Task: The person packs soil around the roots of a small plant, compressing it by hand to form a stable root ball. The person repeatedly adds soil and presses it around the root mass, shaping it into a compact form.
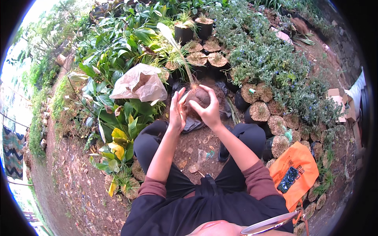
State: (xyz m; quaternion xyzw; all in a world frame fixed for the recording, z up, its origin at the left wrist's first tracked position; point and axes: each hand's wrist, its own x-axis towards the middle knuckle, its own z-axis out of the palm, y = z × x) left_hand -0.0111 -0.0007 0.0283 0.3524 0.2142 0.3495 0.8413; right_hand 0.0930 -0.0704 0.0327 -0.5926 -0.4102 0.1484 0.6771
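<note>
A round brown ball (198, 98), apparently a fibre-covered root ball, sits between my two hands in front of my knees. A pale stem (185, 63) rises from its top and leans away to the upper left, ending in a whitish leaf-like tip. My left hand (178, 110) cups the ball's left side with the fingers held together. Across the right side and top curl the fingers and thumb of my right hand (209, 108). Dark plastic sheeting (192, 125) lies beneath the ball, with loose brown fibre behind it. The ball's underside is hidden.
A translucent plastic bag (140, 84) with brown material rests on broad-leaved plants to the left. Potted plants in black bags (260, 111) line the right. There, an orange cloth bag (292, 174) carries a phone (288, 180). Leaf-littered soil (192, 156) lies between my legs.
</note>
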